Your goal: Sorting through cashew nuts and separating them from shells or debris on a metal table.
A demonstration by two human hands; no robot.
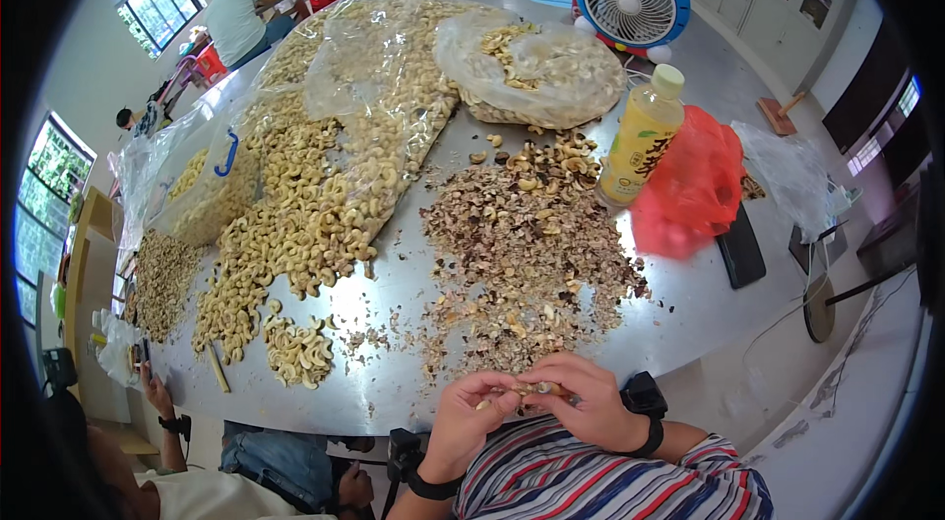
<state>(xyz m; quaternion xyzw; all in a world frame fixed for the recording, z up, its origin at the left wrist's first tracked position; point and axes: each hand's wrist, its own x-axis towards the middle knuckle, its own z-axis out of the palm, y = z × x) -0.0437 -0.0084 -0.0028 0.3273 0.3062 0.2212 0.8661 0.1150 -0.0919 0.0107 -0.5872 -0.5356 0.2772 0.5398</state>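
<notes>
Close to my body at the table's front edge, my left hand (466, 413) pinches a cashew kernel (483, 405) between thumb and fingers. My right hand (590, 402) grips a small tool with a brownish handle (552, 389), its tip meeting the left fingertips; its exact kind is partly hidden. Just beyond both hands spreads a heap of cashew skin flakes and broken bits (517, 239). A small pile of pale cashews (297, 354) lies to the left, beside a larger mound of cashews (295, 203) spilling from a clear plastic bag (384, 70).
A yellow-labelled bottle (641, 140), red plastic bag (690, 180) and black phone (740, 247) stand or lie right. Farther back are a tied bag (539, 77) and a blue fan (630, 0). A plastic tub (207, 188) and short stick (218, 369) are left, near another person's hand (155, 394).
</notes>
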